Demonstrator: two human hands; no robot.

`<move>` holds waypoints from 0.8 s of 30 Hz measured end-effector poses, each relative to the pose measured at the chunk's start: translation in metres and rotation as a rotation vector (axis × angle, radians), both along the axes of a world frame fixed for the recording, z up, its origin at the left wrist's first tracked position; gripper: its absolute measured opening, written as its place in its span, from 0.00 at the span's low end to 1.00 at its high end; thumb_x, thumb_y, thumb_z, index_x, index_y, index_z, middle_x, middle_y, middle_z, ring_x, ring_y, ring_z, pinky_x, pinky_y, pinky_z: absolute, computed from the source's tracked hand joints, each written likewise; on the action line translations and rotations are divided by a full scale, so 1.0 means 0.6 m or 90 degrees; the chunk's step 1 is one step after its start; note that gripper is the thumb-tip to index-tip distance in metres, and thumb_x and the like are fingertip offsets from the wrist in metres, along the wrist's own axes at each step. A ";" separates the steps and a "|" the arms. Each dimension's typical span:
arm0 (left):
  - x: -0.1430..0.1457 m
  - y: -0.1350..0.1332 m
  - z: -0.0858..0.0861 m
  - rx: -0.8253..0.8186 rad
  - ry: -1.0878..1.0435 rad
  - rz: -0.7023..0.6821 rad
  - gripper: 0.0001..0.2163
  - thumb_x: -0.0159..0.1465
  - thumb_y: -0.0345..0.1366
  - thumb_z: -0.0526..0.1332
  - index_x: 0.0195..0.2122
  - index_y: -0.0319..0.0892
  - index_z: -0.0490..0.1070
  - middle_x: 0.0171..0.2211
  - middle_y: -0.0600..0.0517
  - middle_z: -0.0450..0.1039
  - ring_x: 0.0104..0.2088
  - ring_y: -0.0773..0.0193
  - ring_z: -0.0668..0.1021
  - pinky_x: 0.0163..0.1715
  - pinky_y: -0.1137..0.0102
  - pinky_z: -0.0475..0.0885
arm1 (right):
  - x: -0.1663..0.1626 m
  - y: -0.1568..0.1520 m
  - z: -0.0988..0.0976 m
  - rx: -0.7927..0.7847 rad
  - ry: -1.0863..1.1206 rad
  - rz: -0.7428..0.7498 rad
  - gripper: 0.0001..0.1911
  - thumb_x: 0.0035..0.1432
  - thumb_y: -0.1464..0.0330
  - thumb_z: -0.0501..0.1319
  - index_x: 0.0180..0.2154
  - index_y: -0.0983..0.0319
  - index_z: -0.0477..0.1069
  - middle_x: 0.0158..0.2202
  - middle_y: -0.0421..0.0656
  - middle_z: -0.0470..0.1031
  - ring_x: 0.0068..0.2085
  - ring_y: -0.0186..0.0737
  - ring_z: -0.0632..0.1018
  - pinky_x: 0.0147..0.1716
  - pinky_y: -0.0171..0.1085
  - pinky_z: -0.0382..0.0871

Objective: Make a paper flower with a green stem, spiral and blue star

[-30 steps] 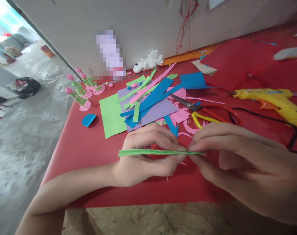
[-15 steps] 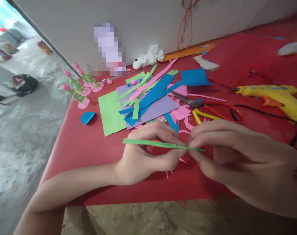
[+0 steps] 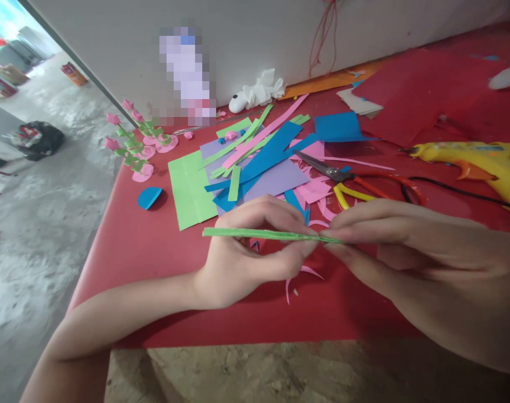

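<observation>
A thin rolled green paper strip (image 3: 238, 233) lies level between both hands above the front of the red table (image 3: 145, 246). My left hand (image 3: 246, 252) pinches it near the middle with thumb and fingers closed. At the strip's right end, my right hand (image 3: 410, 263) grips the tip between thumb and forefinger. The strip's left end sticks out free.
Behind the hands lies a heap of cut paper strips (image 3: 258, 162) in green, blue, pink and purple, with red-and-yellow scissors (image 3: 355, 184). A yellow glue gun (image 3: 477, 162) and its black cord lie at right. Pink paper flowers (image 3: 137, 145) stand at the far left corner.
The hands with the green strip have shifted slightly up and away; the strip tilted for a moment and is level again. Both pinches are unchanged.
</observation>
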State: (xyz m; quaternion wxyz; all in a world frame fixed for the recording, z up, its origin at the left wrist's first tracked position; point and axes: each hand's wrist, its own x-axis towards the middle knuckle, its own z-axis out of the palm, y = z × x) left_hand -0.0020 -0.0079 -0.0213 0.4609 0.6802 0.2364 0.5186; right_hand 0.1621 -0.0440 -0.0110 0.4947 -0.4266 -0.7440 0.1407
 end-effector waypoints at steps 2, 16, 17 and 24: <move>0.000 0.001 0.000 0.004 0.004 -0.002 0.07 0.52 0.23 0.65 0.23 0.38 0.69 0.24 0.54 0.72 0.28 0.74 0.74 0.31 0.78 0.73 | 0.003 -0.001 -0.001 -0.005 -0.006 -0.004 0.04 0.55 0.74 0.60 0.31 0.59 0.69 0.32 0.31 0.74 0.35 0.15 0.74 0.38 0.13 0.68; -0.006 0.013 -0.001 0.102 0.037 -0.022 0.02 0.56 0.26 0.64 0.29 0.38 0.72 0.28 0.52 0.75 0.32 0.72 0.76 0.35 0.76 0.75 | 0.005 -0.003 -0.005 -0.057 0.027 -0.034 0.03 0.55 0.70 0.60 0.29 0.57 0.68 0.30 0.33 0.72 0.30 0.23 0.73 0.20 0.25 0.66; -0.006 0.013 -0.001 0.107 0.037 -0.021 0.02 0.56 0.26 0.64 0.29 0.38 0.72 0.28 0.52 0.75 0.32 0.72 0.77 0.35 0.76 0.75 | 0.005 -0.003 -0.005 -0.055 0.027 -0.028 0.03 0.54 0.71 0.60 0.29 0.57 0.68 0.30 0.33 0.72 0.30 0.24 0.73 0.19 0.25 0.66; -0.005 0.014 0.006 0.091 0.030 0.000 0.03 0.55 0.26 0.64 0.26 0.39 0.71 0.25 0.53 0.75 0.30 0.72 0.76 0.32 0.76 0.75 | 0.008 0.003 -0.002 -0.044 0.068 0.037 0.07 0.51 0.77 0.61 0.31 0.60 0.67 0.29 0.34 0.71 0.31 0.23 0.74 0.27 0.23 0.70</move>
